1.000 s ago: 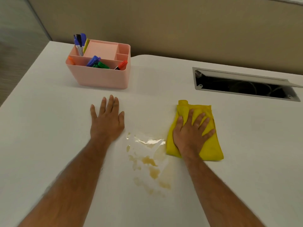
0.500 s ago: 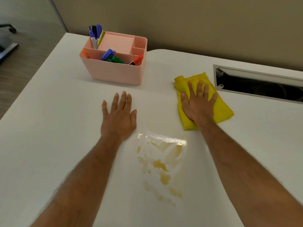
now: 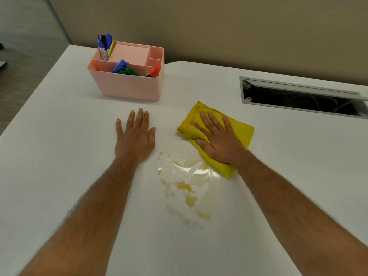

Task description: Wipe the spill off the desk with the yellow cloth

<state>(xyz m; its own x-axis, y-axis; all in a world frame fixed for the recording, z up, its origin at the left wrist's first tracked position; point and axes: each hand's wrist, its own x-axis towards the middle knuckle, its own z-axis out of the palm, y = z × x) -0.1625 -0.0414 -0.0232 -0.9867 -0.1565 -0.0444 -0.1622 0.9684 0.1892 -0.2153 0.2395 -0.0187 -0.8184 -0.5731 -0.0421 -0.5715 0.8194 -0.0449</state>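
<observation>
The yellow cloth (image 3: 237, 128) lies folded right of centre in the head view, its lower corner touching the tan spill (image 3: 185, 186) on the white desk (image 3: 59, 136). The right hand (image 3: 217, 140) presses it flat, fingers spread. The left hand (image 3: 135, 136) rests flat at centre, fingers nearly together. The cloth looks soft and light, likely to bunch; press with the palm mid-fold.

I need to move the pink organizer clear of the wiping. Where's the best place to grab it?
Probably by the two short end walls of the organizer, coming from above with one hand on each. It stands upright with an open top, so its rim is free at both ends. The pens stick up at the far left corner and the markers lie in the front compartment, so keep fingers outside the walls.
</observation>
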